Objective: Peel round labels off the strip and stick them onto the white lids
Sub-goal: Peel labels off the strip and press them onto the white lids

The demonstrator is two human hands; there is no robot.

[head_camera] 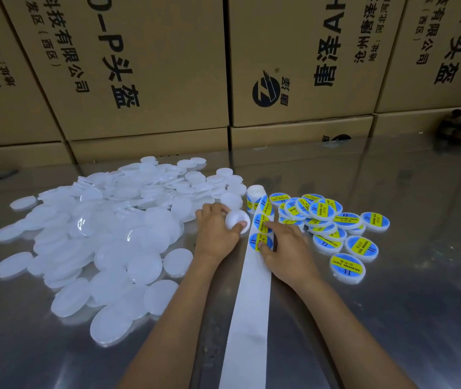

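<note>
Left hand pinches a bare white lid beside the strip on the bench, right hand fingertips working a round label loose; hasty peel risks creasing it, or sticking off-centre.

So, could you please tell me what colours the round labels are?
Blue with a yellow band, seen in the head view: labels.

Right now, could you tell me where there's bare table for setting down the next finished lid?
Bare steel table lies right of the right hand, nearer you than the labelled lids, and beyond them toward the boxes. Left of the strip, the plain lids crowd it.
</note>
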